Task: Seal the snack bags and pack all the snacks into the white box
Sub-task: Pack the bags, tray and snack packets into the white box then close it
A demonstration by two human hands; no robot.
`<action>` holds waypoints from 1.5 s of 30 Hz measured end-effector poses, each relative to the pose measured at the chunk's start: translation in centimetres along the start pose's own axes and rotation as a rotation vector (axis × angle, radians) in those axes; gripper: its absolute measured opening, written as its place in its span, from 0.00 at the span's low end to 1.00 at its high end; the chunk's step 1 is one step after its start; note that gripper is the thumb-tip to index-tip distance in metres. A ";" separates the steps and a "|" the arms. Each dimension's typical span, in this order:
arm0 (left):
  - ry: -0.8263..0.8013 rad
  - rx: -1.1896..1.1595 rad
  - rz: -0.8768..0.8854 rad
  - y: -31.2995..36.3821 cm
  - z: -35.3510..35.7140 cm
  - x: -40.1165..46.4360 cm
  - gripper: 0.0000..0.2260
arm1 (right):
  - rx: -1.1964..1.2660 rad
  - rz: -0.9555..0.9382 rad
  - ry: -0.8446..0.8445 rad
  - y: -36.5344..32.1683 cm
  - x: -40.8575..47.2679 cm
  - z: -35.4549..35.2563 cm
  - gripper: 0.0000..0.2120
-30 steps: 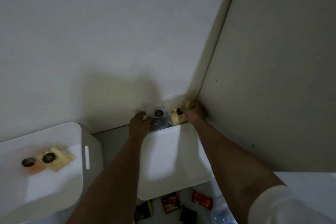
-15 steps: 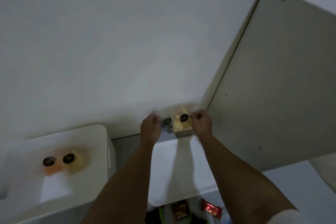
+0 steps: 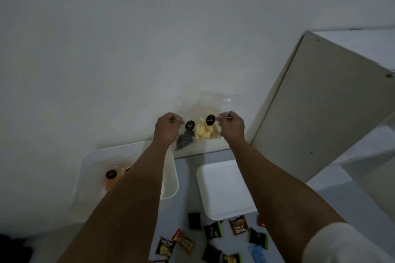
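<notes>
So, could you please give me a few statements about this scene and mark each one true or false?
1. Both hands, left hand and right hand, hold clear snack bags up in the air. True.
2. The white box holds nothing. False: a bag with orange contents lies in it.
3. Small wrapped snacks lie loose on the table. True.
4. The white lid covers the box. False: it lies beside it.

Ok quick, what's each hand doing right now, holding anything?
Left hand: pinching the left edge of the clear plastic snack bag with yellow pieces.
Right hand: pinching that bag's right edge.
</notes>
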State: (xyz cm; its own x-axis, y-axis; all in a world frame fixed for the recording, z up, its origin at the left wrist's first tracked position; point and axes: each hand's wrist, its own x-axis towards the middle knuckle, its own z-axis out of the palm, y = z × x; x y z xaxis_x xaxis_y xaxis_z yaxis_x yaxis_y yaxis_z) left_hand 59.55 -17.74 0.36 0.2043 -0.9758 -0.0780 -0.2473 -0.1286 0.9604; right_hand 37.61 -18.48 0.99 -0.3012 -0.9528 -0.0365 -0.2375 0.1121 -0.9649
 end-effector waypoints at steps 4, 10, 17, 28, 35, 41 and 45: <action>0.061 -0.068 -0.093 1.0 -6.6 -2.1 0.09 | 0.026 0.022 -0.122 -2.9 -3.1 5.3 0.08; 0.193 -0.081 -0.272 -4.0 -13.9 -5.4 0.07 | -0.011 0.054 -0.299 -3.5 -8.1 13.5 0.09; 0.263 -0.101 -0.465 -11.9 -15.8 -6.4 0.11 | -0.284 0.161 -0.336 0.2 -12.1 18.9 0.11; 0.269 -0.050 -0.551 -19.9 -12.7 -4.3 0.07 | -0.370 0.370 -0.323 7.0 -11.5 21.8 0.17; 0.225 0.231 -0.494 -20.1 -12.2 -4.0 0.15 | -0.318 0.378 -0.291 6.6 -11.2 22.0 0.24; 0.487 0.058 -0.510 -15.6 -11.7 -7.3 0.24 | -0.311 0.320 -0.373 4.4 -13.1 19.9 0.28; 0.575 0.180 -0.481 -12.8 -10.7 -8.8 0.24 | -0.255 0.178 -0.360 2.5 -14.1 16.7 0.22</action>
State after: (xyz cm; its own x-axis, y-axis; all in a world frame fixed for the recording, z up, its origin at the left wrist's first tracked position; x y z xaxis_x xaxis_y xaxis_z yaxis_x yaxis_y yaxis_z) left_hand 71.08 -5.64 -8.43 0.7764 -0.5659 -0.2774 -0.1469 -0.5904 0.7936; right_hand 56.68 -9.50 -5.21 -0.0296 -0.9445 -0.3271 -0.4443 0.3056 -0.8422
